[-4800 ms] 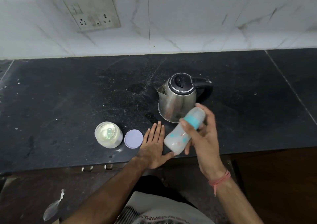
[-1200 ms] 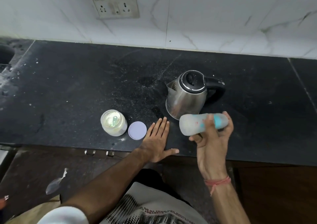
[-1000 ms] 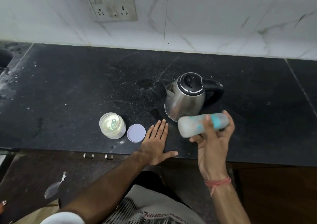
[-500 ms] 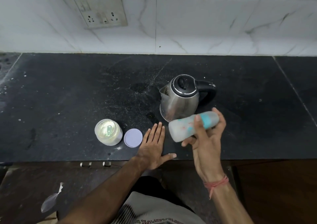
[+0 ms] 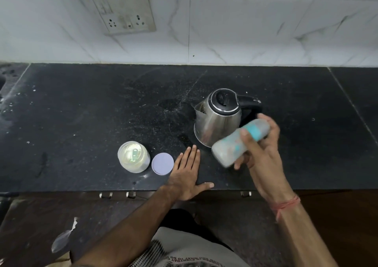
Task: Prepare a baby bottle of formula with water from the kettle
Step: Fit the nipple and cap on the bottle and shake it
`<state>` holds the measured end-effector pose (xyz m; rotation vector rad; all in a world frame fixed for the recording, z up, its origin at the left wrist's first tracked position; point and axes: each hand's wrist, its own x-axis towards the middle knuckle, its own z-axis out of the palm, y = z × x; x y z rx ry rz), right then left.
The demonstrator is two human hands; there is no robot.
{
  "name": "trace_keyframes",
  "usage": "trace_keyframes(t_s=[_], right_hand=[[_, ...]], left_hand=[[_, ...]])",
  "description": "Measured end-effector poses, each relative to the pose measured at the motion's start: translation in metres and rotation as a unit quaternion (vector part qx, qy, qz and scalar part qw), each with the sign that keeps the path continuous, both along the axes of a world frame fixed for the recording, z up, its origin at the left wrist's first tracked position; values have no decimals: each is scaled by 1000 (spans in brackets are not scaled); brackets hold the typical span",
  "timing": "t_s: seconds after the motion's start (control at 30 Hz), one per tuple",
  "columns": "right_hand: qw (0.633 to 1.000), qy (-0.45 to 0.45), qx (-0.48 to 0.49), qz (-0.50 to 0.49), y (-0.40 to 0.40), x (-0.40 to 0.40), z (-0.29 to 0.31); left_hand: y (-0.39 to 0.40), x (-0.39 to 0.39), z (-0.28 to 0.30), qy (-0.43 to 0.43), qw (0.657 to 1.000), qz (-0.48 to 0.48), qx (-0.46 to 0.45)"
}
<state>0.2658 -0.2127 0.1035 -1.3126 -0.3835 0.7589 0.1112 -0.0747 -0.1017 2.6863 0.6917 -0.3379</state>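
Gripping one bottle point(image 5: 239, 142), right hand point(image 5: 260, 150), one kettle point(image 5: 217, 117)

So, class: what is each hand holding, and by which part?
The right hand grips the bottle round its middle, tilted above the counter. The left hand holds nothing; it lies flat.

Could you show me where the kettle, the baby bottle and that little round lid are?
kettle point(image 5: 217, 123), head view, on its steel side.
baby bottle point(image 5: 229, 151), head view, on its pale body.
round lid point(image 5: 162, 163), head view, on its flat middle.
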Motion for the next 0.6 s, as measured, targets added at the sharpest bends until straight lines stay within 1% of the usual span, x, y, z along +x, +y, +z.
trace_keyframes(t_s=[0.03,0.07,0.13,0.17,0.23,0.27,0.37,0.4,0.47,0.5,0.6], right_hand=[[999,-12,-6,29,0,0,-1],[999,-17,1,33,-2,-2,-3],[999,9,27,-18,-1,-3,-8],[999,23,28,-20,1,-5,-9],[999,20,5,39,3,-12,-11],[999,18,5,51,2,-16,-13],[997,52,32,-39,4,-15,-14],[998,50,25,-35,4,-15,-12],[999,19,6,27,4,-16,-10],[999,11,9,33,2,-17,-11],[998,35,33,-44,0,-14,-10]], left_hand=[[0,-1,-1,-2,1000,0,0],[0,0,0,-5,1000,-1,2],[1,0,-1,-11,1000,-1,9],[1,0,-1,-15,1000,-1,11],[-1,-2,-1,-21,1000,-2,3],[-1,-2,0,-24,1000,-1,-3],[2,-1,1,-25,1000,3,9],[1,-1,1,-23,1000,0,8],[-1,-2,0,-21,1000,-2,2],[0,-2,0,-17,1000,-4,1],[0,0,1,-17,1000,-3,18]])
